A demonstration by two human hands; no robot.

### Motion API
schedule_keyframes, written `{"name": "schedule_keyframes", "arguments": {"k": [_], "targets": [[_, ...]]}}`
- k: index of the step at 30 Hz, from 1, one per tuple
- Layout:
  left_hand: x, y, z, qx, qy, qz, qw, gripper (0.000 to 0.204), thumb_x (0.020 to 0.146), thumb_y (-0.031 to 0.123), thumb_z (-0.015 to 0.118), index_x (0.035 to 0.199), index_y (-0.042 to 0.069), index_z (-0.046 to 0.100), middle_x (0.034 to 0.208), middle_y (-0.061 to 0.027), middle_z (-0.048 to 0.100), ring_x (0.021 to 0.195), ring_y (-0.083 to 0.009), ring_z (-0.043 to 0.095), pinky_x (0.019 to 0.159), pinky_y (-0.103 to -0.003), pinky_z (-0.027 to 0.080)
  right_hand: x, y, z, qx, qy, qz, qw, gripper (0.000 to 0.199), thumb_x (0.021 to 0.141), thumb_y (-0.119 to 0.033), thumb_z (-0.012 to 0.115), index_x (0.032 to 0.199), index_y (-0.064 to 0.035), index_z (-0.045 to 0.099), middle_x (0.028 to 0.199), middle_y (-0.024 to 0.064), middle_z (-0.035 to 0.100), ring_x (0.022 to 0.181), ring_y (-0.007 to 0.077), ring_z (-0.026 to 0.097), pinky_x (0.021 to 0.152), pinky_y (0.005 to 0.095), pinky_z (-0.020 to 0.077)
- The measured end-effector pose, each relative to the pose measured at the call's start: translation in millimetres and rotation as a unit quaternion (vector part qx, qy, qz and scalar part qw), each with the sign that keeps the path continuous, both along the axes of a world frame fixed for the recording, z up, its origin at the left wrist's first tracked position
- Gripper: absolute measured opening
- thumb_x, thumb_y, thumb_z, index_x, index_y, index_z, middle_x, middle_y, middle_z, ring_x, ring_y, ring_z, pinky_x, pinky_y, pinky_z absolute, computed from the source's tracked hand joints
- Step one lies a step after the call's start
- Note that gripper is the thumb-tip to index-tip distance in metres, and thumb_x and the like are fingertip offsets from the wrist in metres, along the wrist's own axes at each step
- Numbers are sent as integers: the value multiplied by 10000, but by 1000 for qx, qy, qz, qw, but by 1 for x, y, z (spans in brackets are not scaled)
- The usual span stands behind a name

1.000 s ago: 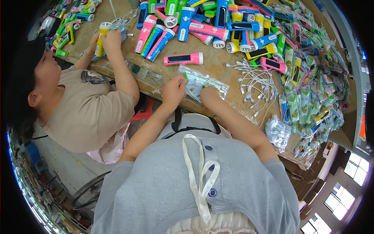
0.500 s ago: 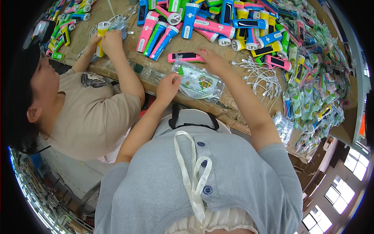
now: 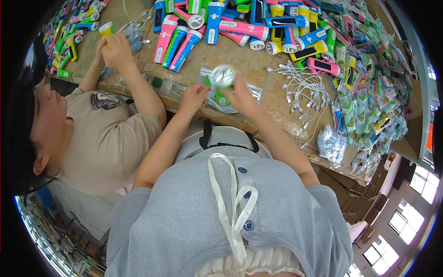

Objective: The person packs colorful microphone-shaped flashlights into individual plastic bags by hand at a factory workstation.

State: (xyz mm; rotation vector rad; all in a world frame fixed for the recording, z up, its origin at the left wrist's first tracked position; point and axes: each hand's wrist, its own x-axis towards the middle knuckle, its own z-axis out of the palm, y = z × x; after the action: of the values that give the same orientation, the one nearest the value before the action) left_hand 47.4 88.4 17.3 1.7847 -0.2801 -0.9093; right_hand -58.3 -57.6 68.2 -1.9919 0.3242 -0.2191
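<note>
My right hand [image 3: 241,96] grips a flashlight [image 3: 223,75], its round silver lens turned up and smeared by motion. Most of the flashlight's body is hidden, so its colour is hard to tell. Beneath it, at the table's near edge, lies a clear plastic bag [image 3: 204,72] with green print. My left hand [image 3: 194,97] pinches the left edge of this bag, fingertips pressed together close to the flashlight.
Ahead lies a heap of colourful flashlights [image 3: 258,27]. White charging cables [image 3: 300,87] spread to the right, beside a pile of bagged flashlights [image 3: 369,97] and a stack of clear bags [image 3: 332,145]. At left, a co-worker's hands [image 3: 117,53] hold a yellow flashlight [image 3: 106,29].
The pink flashlight no longer lies before me; my right hand has come back toward me and now holds a flashlight over the bag. The co-worker's hands shifted slightly left.
</note>
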Motion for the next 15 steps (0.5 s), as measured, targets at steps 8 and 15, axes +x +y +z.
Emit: {"name": "schedule_keyframes", "arguments": {"k": [8, 15], "targets": [[-24, -20, 39, 3, -234, -56, 971, 151, 813, 124, 504, 913, 83, 610, 686, -157, 595, 622, -298, 578, 576, -377, 446, -41, 1, -23, -317, 87, 146, 933, 504, 770, -210, 603, 1221, -62, 431, 999, 143, 537, 958, 311, 500, 814, 378, 426], [-6, 4, 44, 202, -364, -80, 906, 179, 768, 96, 509, 927, 84, 590, 760, -174, 601, 757, -311, 591, 650, -431, 450, -86, -43, -12, -380, -16, 43, 924, 186, 804, -190, 541, 954, -88, 585, 959, 116, 550, 921, 312, 507, 779, 375, 431]]}}
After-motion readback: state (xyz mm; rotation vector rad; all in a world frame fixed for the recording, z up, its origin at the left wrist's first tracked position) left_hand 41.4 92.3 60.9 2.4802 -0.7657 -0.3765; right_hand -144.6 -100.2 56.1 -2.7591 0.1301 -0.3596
